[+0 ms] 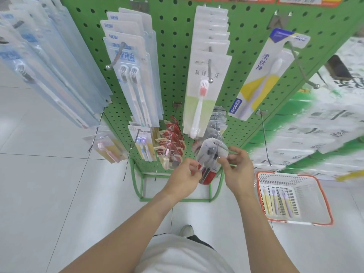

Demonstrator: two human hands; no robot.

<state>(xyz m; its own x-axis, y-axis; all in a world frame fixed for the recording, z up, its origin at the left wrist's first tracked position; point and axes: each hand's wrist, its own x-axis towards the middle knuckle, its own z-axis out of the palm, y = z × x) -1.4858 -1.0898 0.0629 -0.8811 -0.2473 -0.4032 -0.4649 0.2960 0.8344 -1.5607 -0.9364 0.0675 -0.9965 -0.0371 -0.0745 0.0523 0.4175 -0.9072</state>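
Hands worked low on the rack [173, 46], near 6 o'clock of its green pegboard. Left hand [187, 174] pinched the pack [211, 154] at its red lower edge. Right hand [239, 170] pinched the clear upper corner at 3 o'clock, fingers curled, close by the hook [218, 158] tip. Pack sat tilted before a row of like packs; whether it hung on the hook or was just off it could not be told. Red packs [171, 142] hung at its 9 o'clock. Basket [285, 174] with toothbrushes [279, 200] stood on the floor [59, 174] at 4 o'clock of the right hand, well apart.
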